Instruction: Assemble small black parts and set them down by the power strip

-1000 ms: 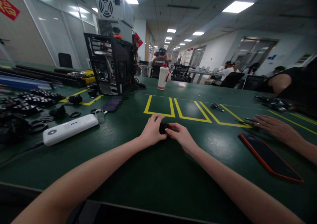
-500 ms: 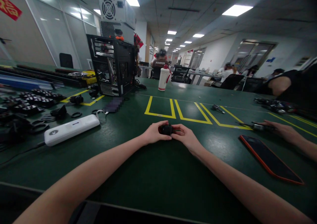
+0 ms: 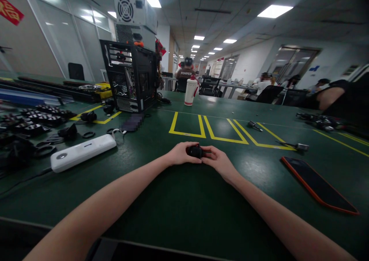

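Head: black part (image 3: 196, 152) in curled grips (image 3: 181, 154) (image 3: 217, 159)

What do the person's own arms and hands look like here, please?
The left hand and right hand are bare, without gloves. Both forearms are uncovered too, with no sleeve, watch, bracelet or cable showing; fingernail details are too small to tell.
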### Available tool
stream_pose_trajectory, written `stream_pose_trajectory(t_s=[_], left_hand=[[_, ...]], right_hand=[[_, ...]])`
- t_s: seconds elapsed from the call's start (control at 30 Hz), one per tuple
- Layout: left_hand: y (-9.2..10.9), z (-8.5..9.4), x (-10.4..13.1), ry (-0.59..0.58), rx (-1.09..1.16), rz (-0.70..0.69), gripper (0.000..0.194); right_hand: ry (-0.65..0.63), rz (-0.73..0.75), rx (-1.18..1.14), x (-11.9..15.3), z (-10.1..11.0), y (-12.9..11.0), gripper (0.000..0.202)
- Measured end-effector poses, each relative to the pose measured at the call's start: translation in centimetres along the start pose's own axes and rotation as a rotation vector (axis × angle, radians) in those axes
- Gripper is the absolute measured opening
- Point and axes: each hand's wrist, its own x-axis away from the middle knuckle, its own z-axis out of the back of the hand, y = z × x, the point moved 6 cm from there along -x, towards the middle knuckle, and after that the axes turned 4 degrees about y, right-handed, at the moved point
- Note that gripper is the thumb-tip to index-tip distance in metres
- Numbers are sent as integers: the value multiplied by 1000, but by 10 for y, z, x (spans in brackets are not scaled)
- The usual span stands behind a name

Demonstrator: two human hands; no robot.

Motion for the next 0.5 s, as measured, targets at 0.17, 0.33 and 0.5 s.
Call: stream_pose_trajectory(t_s=[0.17, 0.33, 0.5], left_hand=[[7, 4, 2, 87, -73, -90, 65], [21, 8, 7, 151, -184, -233, 62], [29, 7, 11, 166, -219, -330, 62]], right_hand=[[7, 2, -33, -2, 1, 1, 42], [16, 1, -93, -3, 2, 3, 39], [55, 20, -107, -3, 3, 3, 36]])
